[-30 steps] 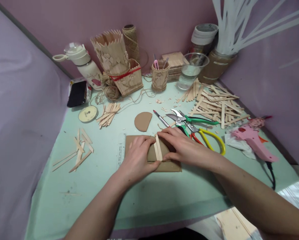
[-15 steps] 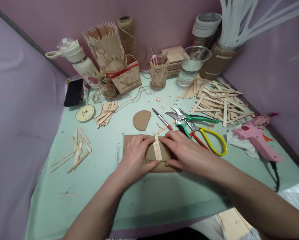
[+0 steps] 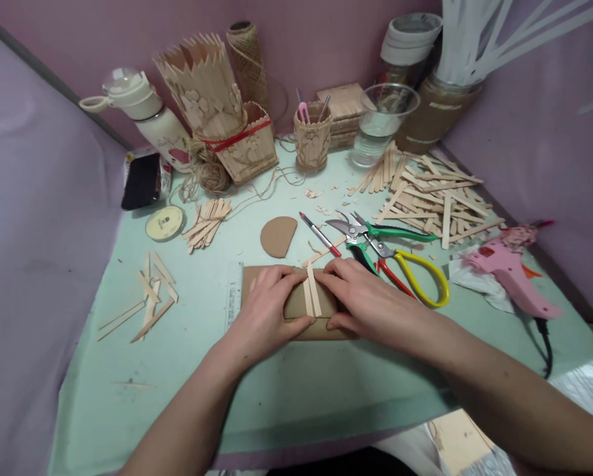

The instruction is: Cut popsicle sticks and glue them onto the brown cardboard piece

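Two pale craft sticks lie nearly upright on a rounded cardboard piece with a straight lower edge. Beneath it is a larger cardboard sheet, with a clear ruler along its left side. My left hand has thumb and forefinger closed about the left stick's two ends. From the other side, my right hand grips the right stick likewise, its forefinger by the upper end and thumb low. My palms cover parts of the cardboard. Behind them lies another cut cardboard piece.
Beyond my right hand are a red pen, green-handled pruning shears and yellow-handled pliers. A pink glue gun lies at right, below a heap of craft sticks. Cut stick pieces are at left; a water cup stands behind.
The two sticks have spread slightly, with a narrow gap now showing between their lower parts. My hands stay almost in place, and the whole view has shifted a little.
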### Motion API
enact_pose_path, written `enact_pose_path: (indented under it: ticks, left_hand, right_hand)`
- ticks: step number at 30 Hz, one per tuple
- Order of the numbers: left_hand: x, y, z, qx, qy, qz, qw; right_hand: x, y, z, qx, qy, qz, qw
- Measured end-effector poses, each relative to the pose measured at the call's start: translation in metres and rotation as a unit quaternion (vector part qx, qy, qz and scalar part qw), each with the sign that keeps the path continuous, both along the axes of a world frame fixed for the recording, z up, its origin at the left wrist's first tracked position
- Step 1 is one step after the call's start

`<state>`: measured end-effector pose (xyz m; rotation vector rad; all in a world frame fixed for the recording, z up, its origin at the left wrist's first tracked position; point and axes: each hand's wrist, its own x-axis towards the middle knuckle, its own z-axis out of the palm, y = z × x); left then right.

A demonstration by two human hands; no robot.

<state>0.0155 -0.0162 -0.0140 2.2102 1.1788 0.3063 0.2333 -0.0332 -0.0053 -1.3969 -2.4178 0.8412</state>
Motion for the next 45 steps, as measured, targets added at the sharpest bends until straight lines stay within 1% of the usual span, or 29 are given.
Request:
enact_pose_path:
  ticks: [4,6,10,13,20,26,35,45]
  left_hand:
    - [0.0,-0.001,0.0,0.002,-0.001,0.003,1.0]
    - [0.0,-0.001,-0.001,0.003,-0.002,0.002,1.0]
    - [-0.001,0.0,-0.001,0.006,-0.002,0.0,1.0]
    - [0.0,0.0,-0.001,0.008,-0.002,-0.002,1.0]
    - [-0.001,0.0,-0.002,0.006,-0.002,0.002,1.0]
    - [-0.002,0.0,-0.004,0.008,-0.003,-0.002,1.0]
    - [-0.003,0.0,-0.004,0.009,-0.011,-0.013,1.0]
    - [-0.002,0.0,-0.002,0.01,-0.01,-0.02,1.0]
  right_hand:
    - [0.007,0.004,-0.003,-0.003,0.05,-0.042,0.998]
    - [0.005,0.009,-0.006,0.006,0.073,-0.049,0.996]
    - [-0.004,0.018,-0.017,0.031,0.1,-0.035,0.994]
    - [-0.009,0.022,-0.021,0.029,0.102,-0.025,0.994]
    - [-0.008,0.021,-0.021,0.028,0.09,-0.051,0.994]
    - [-0.01,0.022,-0.024,0.026,0.101,-0.094,0.99]
    - [-0.012,0.021,-0.027,0.03,0.107,-0.103,0.988]
    - [-0.013,0.022,-0.026,0.022,0.115,-0.109,0.987]
